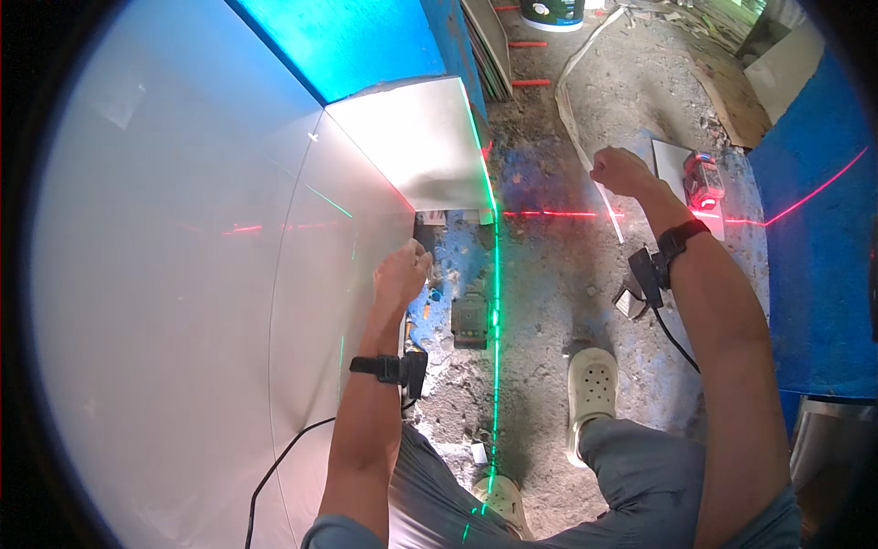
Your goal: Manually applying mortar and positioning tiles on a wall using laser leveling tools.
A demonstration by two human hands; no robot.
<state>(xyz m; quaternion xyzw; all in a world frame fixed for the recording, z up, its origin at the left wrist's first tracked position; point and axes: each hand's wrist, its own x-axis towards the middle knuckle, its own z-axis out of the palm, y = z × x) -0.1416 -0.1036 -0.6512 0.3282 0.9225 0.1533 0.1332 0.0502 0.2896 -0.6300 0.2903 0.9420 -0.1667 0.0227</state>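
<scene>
My left hand [402,273] is closed, its fingers curled beside the edge of the large white wall tile [210,302]. Whether anything sits inside those fingers is hidden. Just beyond it, a smaller glossy white tile [412,146] stands at the corner, a green laser line running down its right edge. My right hand [626,172] is raised over the floor, fingers bent into a fist; what it may hold cannot be made out. A long pale strip [569,101] passes behind or under that hand. Nearest to it is a red laser level [702,180] on a white board.
A dark boxy device [471,320] rests on the rough floor beside the green line. Blue-coated surfaces [814,238] rise at the right. Stacked panels [487,46] lean at the back, near a white bucket [552,13]. A small block [629,303] lies near my shoe [593,389].
</scene>
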